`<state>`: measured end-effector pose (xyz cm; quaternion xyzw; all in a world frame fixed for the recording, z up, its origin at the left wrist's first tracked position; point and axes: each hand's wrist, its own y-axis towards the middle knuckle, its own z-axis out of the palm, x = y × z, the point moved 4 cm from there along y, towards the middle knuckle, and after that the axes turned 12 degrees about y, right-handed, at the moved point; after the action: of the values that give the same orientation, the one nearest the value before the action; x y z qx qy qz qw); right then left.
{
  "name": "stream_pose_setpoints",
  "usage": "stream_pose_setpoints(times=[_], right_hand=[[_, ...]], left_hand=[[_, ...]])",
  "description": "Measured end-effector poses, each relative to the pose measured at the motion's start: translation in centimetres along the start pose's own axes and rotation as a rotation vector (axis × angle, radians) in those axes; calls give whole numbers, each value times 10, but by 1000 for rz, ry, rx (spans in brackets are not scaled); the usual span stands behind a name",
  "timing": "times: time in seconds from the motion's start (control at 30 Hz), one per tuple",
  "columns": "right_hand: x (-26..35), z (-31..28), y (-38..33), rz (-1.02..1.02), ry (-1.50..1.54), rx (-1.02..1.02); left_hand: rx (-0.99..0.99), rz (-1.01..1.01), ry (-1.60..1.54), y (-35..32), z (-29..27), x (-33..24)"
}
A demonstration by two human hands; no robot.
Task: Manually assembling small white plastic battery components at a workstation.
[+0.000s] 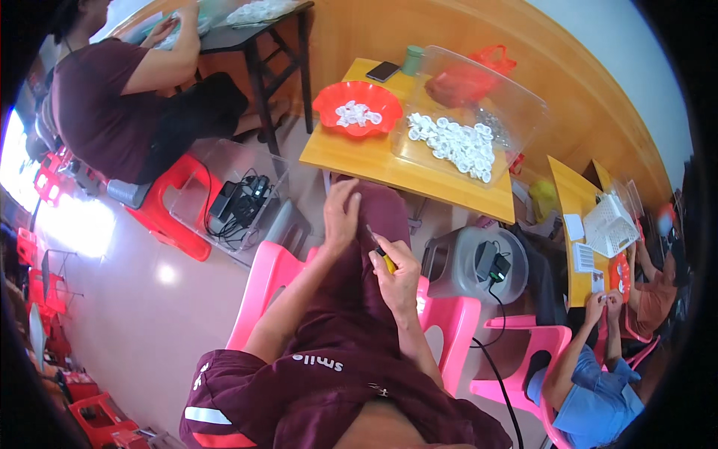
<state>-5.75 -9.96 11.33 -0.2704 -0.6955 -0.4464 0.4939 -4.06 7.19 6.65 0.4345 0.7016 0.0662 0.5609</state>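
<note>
While both hands rest at the lap, this is how they lie:
left hand [340, 217]: fingers loosely spread, flat on the maroon trouser leg [385, 213], holding nothing.
right hand [398, 273]: closed round a yellow-handled tool [381, 251], just right of the left hand.
step: judged a pause in handling the tool.
next move: likely needs a firmer grip on it.

Bright daylight from the left, blowing out a white patch on the floor [75, 224] with glossy glare spots. Shadows soft. Heavy fisheye: table [351, 153] edges bow, black vignette at all 4 corners. Center sharp; rim detail smeared, probably lens falloff.
</note>
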Motion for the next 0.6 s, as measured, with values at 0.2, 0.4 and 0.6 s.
stream_pose_setpoints(times=[0.2, 0.4, 0.6], right_hand=[[15, 2, 3, -101, -12, -4], [20, -5, -1, -116, 14, -30], [19, -5, -1, -128, 20, -43]], left_hand=[[146, -137, -43, 23, 21, 78], [292, -146, -86, 17, 42, 89], [338, -181, -60, 25, 48, 72]])
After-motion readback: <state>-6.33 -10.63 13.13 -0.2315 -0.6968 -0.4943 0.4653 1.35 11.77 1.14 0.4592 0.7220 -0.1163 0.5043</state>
